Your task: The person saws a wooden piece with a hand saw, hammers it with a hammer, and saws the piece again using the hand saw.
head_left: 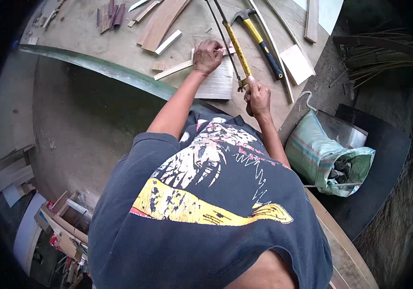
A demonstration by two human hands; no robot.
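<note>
My left hand (pixel 208 57) is closed on a thin pale wood strip (pixel 173 70), pressing it down over a grey flat board (pixel 216 84) near the table's front edge. My right hand (pixel 258 98) grips the near end of a hacksaw (pixel 237 50) with a worn yellow frame. The saw's thin blade crosses the strip just right of my left fingers; whether it has cut into the wood I cannot tell. A claw hammer (pixel 259 41) with a yellow and black handle lies to the right of the saw.
On the table (pixel 119 53) lie a brown plank (pixel 163 21), a short white block (pixel 168 42) and a pale rectangular piece (pixel 297 65). Long strips lie beyond the hammer. A green sack (pixel 312 149) stands on the floor at right; wood scraps (pixel 64 231) are piled lower left.
</note>
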